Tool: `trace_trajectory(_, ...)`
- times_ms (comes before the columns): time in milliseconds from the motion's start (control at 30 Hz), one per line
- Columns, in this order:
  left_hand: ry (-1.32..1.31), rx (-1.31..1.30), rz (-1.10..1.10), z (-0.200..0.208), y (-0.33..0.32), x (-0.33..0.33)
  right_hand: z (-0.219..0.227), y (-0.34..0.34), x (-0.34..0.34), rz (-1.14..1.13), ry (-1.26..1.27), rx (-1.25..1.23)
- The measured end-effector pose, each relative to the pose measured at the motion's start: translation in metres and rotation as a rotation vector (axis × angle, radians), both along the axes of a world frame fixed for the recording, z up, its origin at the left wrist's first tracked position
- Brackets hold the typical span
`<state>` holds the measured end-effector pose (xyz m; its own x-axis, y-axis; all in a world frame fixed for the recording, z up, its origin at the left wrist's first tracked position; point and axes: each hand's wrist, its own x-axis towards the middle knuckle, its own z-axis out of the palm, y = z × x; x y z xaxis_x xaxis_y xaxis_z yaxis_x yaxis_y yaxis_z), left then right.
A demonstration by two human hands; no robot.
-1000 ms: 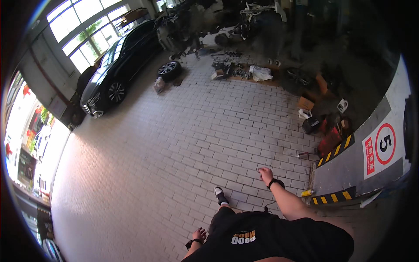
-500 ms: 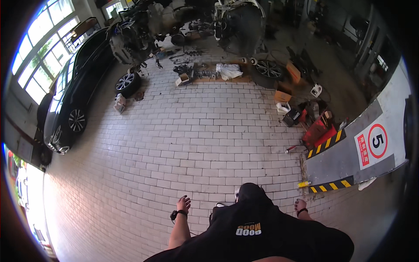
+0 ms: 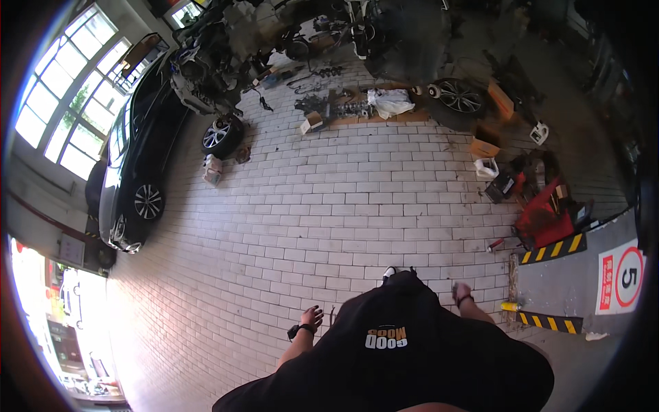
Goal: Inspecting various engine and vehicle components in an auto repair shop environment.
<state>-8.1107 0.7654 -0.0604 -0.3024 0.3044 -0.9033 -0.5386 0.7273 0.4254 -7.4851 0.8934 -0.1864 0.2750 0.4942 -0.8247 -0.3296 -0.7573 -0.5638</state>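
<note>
My left hand point(image 3: 312, 316) hangs above the tiled floor point(image 3: 322, 226), to the left of my body. Its fingers are loosely apart and hold nothing, and a dark strap with a small device point(image 3: 300, 331) circles the wrist. My right hand point(image 3: 460, 292) swings on the other side, touching nothing that I can see. Motion smears its fingers, so their pose is unclear; a dark band sits on that wrist. The thing nearest to it is a grey pillar point(image 3: 549, 292) with yellow and black striped edges.
A dark car point(image 3: 130, 172) stands at the left, with a loose wheel point(image 3: 222, 137) and a white jug point(image 3: 212, 169) nearby. Car parts and a white cloth point(image 3: 390, 102) lie on cardboard ahead. Another wheel point(image 3: 456, 99), an open carton point(image 3: 484, 141) and red equipment point(image 3: 546, 216) line the right.
The view has turned left, shifting the car, wheels and pillar rightward in the picture. My right hand has swung forward, and my left hand has come closer to my body.
</note>
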Motion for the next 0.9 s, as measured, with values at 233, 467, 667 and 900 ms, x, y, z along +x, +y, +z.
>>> trace_trajectory(233, 0.104, 0.032, 0.093, 0.021, 0.131, -0.031, 0.177, 0.306, -0.081, 0.245, -0.174, 0.535)
trace_trajectory(467, 0.094, 0.172, -0.156, 0.010, 0.318, -0.011, 0.227, 0.383, -0.080, -0.007, -0.209, 0.614)
trace_trajectory(667, 0.120, 0.580, -0.361, 0.090, 0.545, 0.023, 0.212, 0.366, -0.076, -0.147, -0.325, 0.468)
trace_trajectory(900, 0.684, 0.805, -0.868, 0.159, 0.708, -0.069, 0.275, 0.340, 0.060, -0.194, -0.648, 0.384)
